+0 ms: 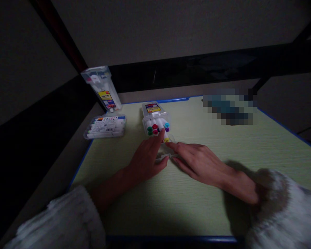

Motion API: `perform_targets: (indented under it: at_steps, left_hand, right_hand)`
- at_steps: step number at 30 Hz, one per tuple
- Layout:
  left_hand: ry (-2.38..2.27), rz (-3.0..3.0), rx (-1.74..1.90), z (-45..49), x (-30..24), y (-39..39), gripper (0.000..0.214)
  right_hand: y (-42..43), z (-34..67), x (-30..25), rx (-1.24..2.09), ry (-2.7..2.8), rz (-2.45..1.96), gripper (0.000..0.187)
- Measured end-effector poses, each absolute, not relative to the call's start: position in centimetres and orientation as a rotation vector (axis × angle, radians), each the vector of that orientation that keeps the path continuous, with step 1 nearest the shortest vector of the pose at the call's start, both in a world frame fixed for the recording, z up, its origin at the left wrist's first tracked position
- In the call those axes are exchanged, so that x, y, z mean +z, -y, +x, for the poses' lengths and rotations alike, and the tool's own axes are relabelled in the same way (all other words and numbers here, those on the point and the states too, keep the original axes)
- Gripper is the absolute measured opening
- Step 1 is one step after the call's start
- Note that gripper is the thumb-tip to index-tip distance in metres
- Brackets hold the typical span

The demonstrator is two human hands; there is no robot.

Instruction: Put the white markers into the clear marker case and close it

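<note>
A clear plastic case (147,121) of white markers lies on the table with its end lid (163,150) swung open towards me. Green, red, blue and purple marker ends face me. One white marker with a yellow end (166,139) sticks out beyond the others. My left hand (147,155) has its index finger stretched along the yellow-ended marker and its thumb apart, at the lid's near edge. From the other side, my right hand (198,160) touches the yellow end with its index fingertip. Its thumb is apart, beside the lid. The remaining fingers are partly hidden.
At the back left, a tall clear marker case (103,91) stands upright. Before it lies another clear case of markers (106,127), near the left edge. A blurred-out item (228,107) lies at the back right. The pale table (184,211) has a blue edge.
</note>
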State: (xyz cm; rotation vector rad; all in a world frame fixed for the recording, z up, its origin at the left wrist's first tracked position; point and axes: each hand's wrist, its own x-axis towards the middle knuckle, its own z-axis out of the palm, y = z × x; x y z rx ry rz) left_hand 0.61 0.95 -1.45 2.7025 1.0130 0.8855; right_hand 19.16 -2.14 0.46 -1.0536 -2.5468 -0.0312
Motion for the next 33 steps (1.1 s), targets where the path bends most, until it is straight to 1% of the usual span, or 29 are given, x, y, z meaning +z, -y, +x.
perform_targets:
  at_steps: [8,20,33]
  left_hand:
    - [-1.023,2.693,0.897,0.57,-1.27,-0.72,0.075]
    - [-1.027,2.755,0.99,0.35,-1.34,-0.55,0.053]
    - [-1.05,2.828,0.932,0.07,-0.89,-0.33,0.054]
  right_hand:
    - [2.06,19.22,0.37,0.004,2.543,-1.067,0.036]
    - [2.09,19.16,0.44,0.017,2.56,-1.087,0.035]
    - [2.13,18.92,0.97,0.058,2.566,-1.083,0.034]
